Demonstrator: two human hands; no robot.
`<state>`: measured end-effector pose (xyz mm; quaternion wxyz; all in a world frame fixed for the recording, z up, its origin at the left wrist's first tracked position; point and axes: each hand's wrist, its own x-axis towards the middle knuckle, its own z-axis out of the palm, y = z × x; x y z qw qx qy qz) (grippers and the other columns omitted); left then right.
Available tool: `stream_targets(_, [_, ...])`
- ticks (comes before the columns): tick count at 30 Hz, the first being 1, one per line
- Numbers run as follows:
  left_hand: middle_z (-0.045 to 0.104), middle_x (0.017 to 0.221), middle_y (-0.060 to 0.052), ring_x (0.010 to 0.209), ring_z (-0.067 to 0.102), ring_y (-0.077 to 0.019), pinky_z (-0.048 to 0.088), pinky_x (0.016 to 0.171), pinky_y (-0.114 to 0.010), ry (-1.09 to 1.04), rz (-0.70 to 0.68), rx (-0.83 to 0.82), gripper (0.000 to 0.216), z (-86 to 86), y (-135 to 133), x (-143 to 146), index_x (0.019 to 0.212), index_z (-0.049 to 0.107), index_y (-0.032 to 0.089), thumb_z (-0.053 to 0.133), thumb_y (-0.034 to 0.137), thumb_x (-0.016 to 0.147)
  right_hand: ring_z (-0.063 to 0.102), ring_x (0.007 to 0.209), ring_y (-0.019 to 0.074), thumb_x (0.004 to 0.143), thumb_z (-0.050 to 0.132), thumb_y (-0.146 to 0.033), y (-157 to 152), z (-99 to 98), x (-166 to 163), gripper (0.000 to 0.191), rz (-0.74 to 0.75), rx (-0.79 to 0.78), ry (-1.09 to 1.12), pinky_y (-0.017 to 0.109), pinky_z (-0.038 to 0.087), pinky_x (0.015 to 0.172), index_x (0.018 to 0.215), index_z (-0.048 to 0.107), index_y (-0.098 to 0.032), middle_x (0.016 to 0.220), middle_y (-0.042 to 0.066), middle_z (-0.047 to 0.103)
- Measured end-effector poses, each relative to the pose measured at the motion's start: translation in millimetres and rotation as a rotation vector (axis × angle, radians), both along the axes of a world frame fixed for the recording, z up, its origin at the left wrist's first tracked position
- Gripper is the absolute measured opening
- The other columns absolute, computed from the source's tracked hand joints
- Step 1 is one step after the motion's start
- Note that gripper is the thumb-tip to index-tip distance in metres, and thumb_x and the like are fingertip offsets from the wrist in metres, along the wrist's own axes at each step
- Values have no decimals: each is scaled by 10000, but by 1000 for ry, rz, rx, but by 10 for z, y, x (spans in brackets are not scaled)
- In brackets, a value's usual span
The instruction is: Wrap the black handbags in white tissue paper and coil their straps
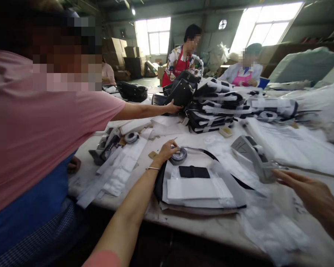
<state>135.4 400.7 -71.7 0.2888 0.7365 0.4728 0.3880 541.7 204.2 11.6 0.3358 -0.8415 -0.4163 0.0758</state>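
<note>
My left hand is closed on a coiled strap roll lying on the white table. Just in front of it sits a stack of flat white bags with a small black wallet on top and a black strap curving round it. My right hand reaches in from the right, fingers spread and empty, its fingertips next to a grey tape dispenser.
A person in a pink shirt stands close on my left, their hand on a black bag. Packed black bags are piled at the table's middle. Two other workers stand at the far side. White packaging covers the right.
</note>
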Motion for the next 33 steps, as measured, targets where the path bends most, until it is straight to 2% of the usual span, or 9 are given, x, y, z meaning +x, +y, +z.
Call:
stream_targets(3, [626, 812, 19, 784, 580, -143, 460, 775, -245, -19, -9, 38, 76, -39, 1, -10, 804, 610, 187, 676, 217, 780, 702, 812, 327, 629, 722, -611, 309, 88, -631, 388, 253, 117, 350, 485, 552, 810, 812, 773, -273, 863, 114, 754])
stream_targets(5, [615, 813, 19, 783, 574, -139, 457, 779, -245, -32, -9, 66, 76, -58, -1, -15, 792, 599, 186, 674, 191, 777, 686, 723, 266, 577, 792, -590, 568, 115, -1131, 472, 448, 162, 541, 437, 568, 750, 856, 763, -210, 835, 88, 743])
stream_targets(7, [604, 811, 21, 777, 571, -137, 456, 783, -248, -46, -2, 94, 79, -72, -7, -17, 785, 590, 186, 658, 149, 770, 655, 667, 200, 597, 815, -543, 821, 109, -1615, 468, 603, 170, 655, 360, 561, 697, 873, 746, -171, 748, 58, 718])
stream_targets(10, [598, 819, 22, 791, 574, -139, 461, 801, -256, -64, -1, 132, 100, -86, -25, -24, 795, 586, 192, 635, 109, 765, 621, 581, 157, 555, 856, -482, 1139, 37, -2178, 546, 727, 171, 823, 300, 534, 604, 961, 673, -165, 640, 4, 681])
stream_targets(12, [600, 836, 18, 824, 581, -146, 467, 827, -267, -74, -6, 152, 108, -95, -42, -31, 812, 587, 198, 630, 108, 771, 619, 546, 151, 530, 874, -438, 1303, -47, -2405, 618, 748, 155, 902, 275, 519, 557, 1022, 599, -184, 607, -23, 672])
stream_targets(17, [604, 897, 2, 897, 590, -160, 473, 874, -288, -103, -7, 185, 134, -138, -68, -53, 846, 586, 210, 599, 91, 788, 646, 547, 151, 537, 878, -384, 1566, -322, -2610, 468, 678, 109, 926, 245, 527, 524, 814, 547, -203, 599, -12, 674])
stream_targets(22, [593, 897, 6, 890, 587, -152, 470, 837, -261, -115, -21, 209, 175, -176, -63, -57, 829, 572, 214, 572, 47, 776, 634, 496, 145, 569, 869, -340, 1686, -541, -2661, 399, 574, 65, 865, 218, 506, 440, 685, 510, -210, 552, 0, 658])
stream_targets(28, [583, 852, 11, 829, 583, -146, 474, 792, -259, -123, -8, 208, 181, -169, -65, -46, 792, 559, 214, 557, 36, 762, 650, 504, 152, 656, 800, -292, 1704, -625, -2677, 310, 525, 36, 794, 230, 526, 451, 674, 500, -219, 551, -4, 662])
stream_targets(33, [581, 840, 10, 829, 584, -150, 475, 781, -265, -126, 12, 200, 184, -154, -48, -50, 785, 556, 214, 565, 33, 748, 656, 512, 180, 707, 768, -353, 1686, -625, -2664, 309, 527, 20, 682, 267, 517, 457, 712, 481, -241, 585, -11, 675])
